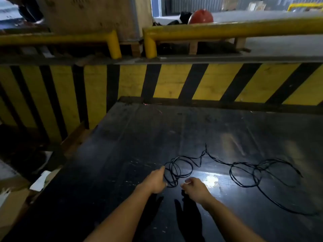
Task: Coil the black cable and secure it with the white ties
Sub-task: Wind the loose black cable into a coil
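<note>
A thin black cable lies in loose loops across a dark glossy table. My left hand grips a small bundle of coiled loops at its left side, index finger stretched along the wire. My right hand hovers just right of that bundle, fingers curled with thumb and forefinger pinched; what it holds is too small to tell. A second tangle of loops rests further right, its tail running toward the near right edge. No white ties are visible.
A yellow-and-black striped barrier runs behind the table, topped by yellow rails. A red hard hat sits beyond them. Cardboard and white scraps lie on the floor at the left.
</note>
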A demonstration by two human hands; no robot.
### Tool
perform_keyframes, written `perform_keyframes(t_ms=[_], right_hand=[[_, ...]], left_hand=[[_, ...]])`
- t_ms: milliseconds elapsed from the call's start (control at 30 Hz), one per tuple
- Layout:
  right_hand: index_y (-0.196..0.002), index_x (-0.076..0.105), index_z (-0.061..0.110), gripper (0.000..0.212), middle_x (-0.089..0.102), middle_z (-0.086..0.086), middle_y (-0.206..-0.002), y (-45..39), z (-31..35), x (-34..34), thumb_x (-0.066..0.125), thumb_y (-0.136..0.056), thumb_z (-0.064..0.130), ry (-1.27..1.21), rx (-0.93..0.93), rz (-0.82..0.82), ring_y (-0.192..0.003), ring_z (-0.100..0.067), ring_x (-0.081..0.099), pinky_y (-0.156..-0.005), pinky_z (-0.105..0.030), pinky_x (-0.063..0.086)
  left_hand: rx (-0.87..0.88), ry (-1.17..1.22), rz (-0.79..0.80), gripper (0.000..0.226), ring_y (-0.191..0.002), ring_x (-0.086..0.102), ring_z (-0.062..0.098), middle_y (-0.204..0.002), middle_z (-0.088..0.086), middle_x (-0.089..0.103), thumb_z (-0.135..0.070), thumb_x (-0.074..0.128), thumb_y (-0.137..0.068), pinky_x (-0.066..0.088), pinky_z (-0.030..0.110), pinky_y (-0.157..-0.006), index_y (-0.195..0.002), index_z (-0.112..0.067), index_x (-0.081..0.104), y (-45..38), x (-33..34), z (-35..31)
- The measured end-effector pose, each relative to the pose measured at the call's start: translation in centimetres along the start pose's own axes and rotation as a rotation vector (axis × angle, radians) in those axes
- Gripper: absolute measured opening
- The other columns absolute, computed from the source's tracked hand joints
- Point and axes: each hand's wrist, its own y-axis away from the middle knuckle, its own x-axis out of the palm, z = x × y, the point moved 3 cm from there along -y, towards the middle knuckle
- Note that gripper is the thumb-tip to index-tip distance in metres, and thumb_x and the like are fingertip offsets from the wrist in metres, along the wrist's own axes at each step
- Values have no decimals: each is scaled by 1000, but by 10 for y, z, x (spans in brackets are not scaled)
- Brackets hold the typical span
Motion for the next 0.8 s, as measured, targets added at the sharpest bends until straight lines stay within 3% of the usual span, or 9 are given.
perform_keyframes(t_ms=[133, 200, 333, 433, 533, 633, 733, 800], right_hand=[[-102, 58, 12, 22, 67, -13, -98, -19, 2, 12, 58, -90, 30, -182, 30, -36, -97, -30, 64, -90, -44, 52], [-97, 60, 12, 17, 68, -15, -101, -28, 0, 18, 56, -91, 27, -189, 40, -23, -98, -31, 65, -84, -41, 52], [-72, 65, 13, 23, 70, -12, -79, -35, 6, 20, 53, -91, 14, -77, -36, 17, -69, -19, 63, -68, -30, 49], [-80, 71, 3, 19, 73, -18, -86, -29, 17, 6, 54, -88, 10, 55, -123, -49, -77, -25, 67, -73, -34, 52], [-75, 69, 1, 21, 72, -21, -81, -19, 32, -18, 53, -86, 8, 108, -215, -187, -78, -32, 68, -73, -40, 54], [-74, 64, -1, 21, 69, -20, -73, -5, 55, -47, 52, -86, 12, 246, -336, -263, -69, -31, 62, -64, -36, 48], [-76, 61, 0, 21, 67, -18, -71, 14, 86, -76, 52, -87, 16, 396, -515, -272, -67, -30, 61, -59, -37, 45], [-78, 62, 2, 19, 67, -16, -75, 31, 105, -97, 53, -88, 16, 475, -633, -295, -70, -30, 62, -61, -39, 47]], left_hand=[[16, -2, -34, 38, -115, 56, 27, -130, 14, 58, -10, 56, -89, 47, 35, -97, -127, -8, 53, -16, 12, 1], [15, -1, -51, 34, -111, 59, 27, -124, 14, 62, -8, 58, -88, 48, 31, -91, -122, -8, 60, -19, 20, 1], [42, -2, -49, 23, -100, 65, 29, -106, 16, 69, -5, 59, -86, 51, 35, -83, -106, -8, 69, -21, 27, 1], [45, 40, -122, 20, -93, 67, 26, -100, 12, 73, -14, 58, -88, 54, 36, -83, -100, -15, 73, -17, 19, -2], [85, 70, -213, 22, -94, 68, 23, -102, 10, 74, -21, 62, -87, 55, 36, -84, -105, -18, 74, -10, 0, -14], [159, 97, -270, 21, -90, 68, 24, -95, 14, 74, -26, 66, -84, 57, 40, -80, -96, -12, 75, 2, -25, -35], [174, 27, -530, 18, -74, 62, 18, -77, -1, 65, -34, 71, -78, 55, 36, -66, -82, -18, 67, 18, -64, -56], [233, -8, -610, 30, -78, 56, 16, -87, -7, 56, -38, 74, -75, 49, 34, -65, -95, -22, 59, 31, -85, -74]])
